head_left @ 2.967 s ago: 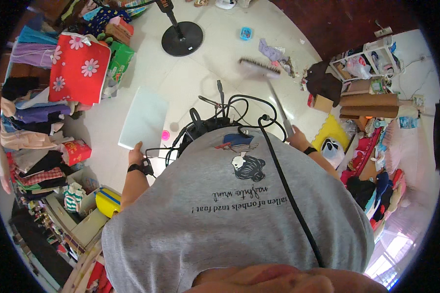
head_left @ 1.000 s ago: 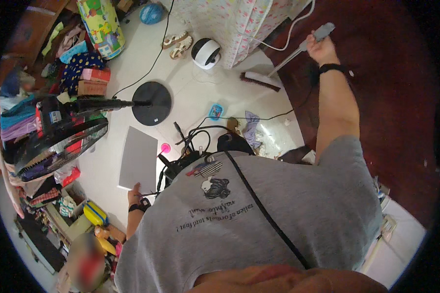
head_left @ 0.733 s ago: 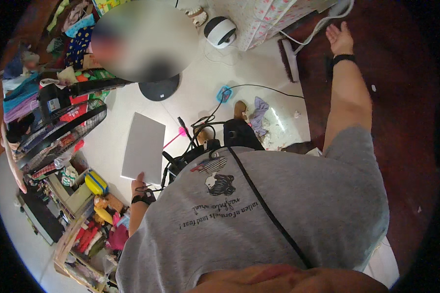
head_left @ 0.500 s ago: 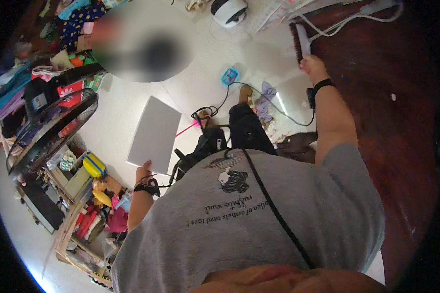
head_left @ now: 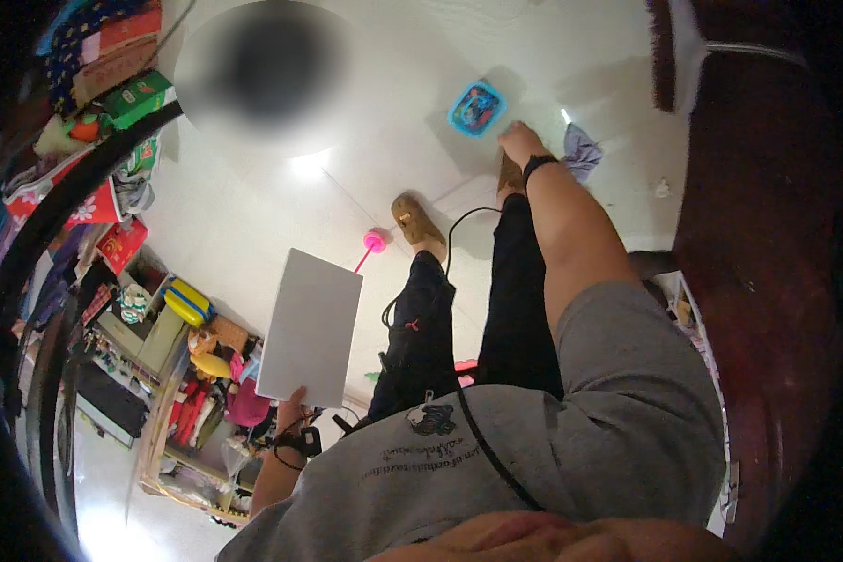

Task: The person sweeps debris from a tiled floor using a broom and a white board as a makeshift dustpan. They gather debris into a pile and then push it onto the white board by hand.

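My left hand (head_left: 292, 405) grips the lower edge of a flat, pale grey rectangular board (head_left: 311, 328), held up beside my left leg. My right hand (head_left: 525, 142) reaches down over my right shoe, close to a small blue tray (head_left: 478, 109) with colourful contents on the floor. Its fingers are bent and mostly hidden behind the back of the hand; whether they touch the tray I cannot tell. A brush (head_left: 688, 61) with dark bristles and a pale body lies at the dark wooden surface, apart from my hand.
A pink disc (head_left: 375, 241) with a red stick is near my left shoe (head_left: 417, 220). A crumpled grey cloth (head_left: 582, 153) lies right of my right hand. Left are a fan guard (head_left: 42, 309), a yellow-blue case (head_left: 188, 301) and crowded shelves. Dark wood (head_left: 749, 281) fills the right. A cable hangs down my front.
My right hand has let go of the brush and moved left and down to beside the blue tray. The left hand still holds the board. My view has shifted, showing both legs.
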{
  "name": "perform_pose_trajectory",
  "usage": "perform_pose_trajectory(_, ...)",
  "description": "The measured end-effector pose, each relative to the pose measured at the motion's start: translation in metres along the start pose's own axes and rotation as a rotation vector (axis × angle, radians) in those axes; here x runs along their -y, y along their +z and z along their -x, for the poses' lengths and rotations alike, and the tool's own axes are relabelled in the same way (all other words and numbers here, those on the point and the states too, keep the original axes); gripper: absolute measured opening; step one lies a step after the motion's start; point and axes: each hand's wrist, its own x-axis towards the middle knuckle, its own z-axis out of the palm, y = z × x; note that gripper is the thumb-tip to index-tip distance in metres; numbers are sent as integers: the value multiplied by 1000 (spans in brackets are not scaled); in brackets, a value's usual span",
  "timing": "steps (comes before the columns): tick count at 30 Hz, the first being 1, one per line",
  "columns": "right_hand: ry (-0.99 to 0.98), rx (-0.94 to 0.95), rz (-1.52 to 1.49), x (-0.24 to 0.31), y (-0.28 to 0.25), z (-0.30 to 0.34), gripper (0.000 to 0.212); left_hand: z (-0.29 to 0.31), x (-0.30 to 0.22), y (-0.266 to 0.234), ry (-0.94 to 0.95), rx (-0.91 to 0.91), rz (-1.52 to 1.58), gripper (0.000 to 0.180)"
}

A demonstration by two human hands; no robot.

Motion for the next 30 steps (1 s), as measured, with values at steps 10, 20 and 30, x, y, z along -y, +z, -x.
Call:
perform_pose_trajectory(10, 253, 16, -220, 25, 4, -105, 55, -23, 11, -2, -148, -66, -67, 24)
perform_pose_trajectory(20, 291, 67, -666, 23, -71, 66, 49, -18, -28, -1, 262, 116, -227, 20)
perform_pose_trajectory(30, 537, -518, -1430, -16, -169, 481, 36, -124, -141, 0, 1669, 111, -1322, 34)
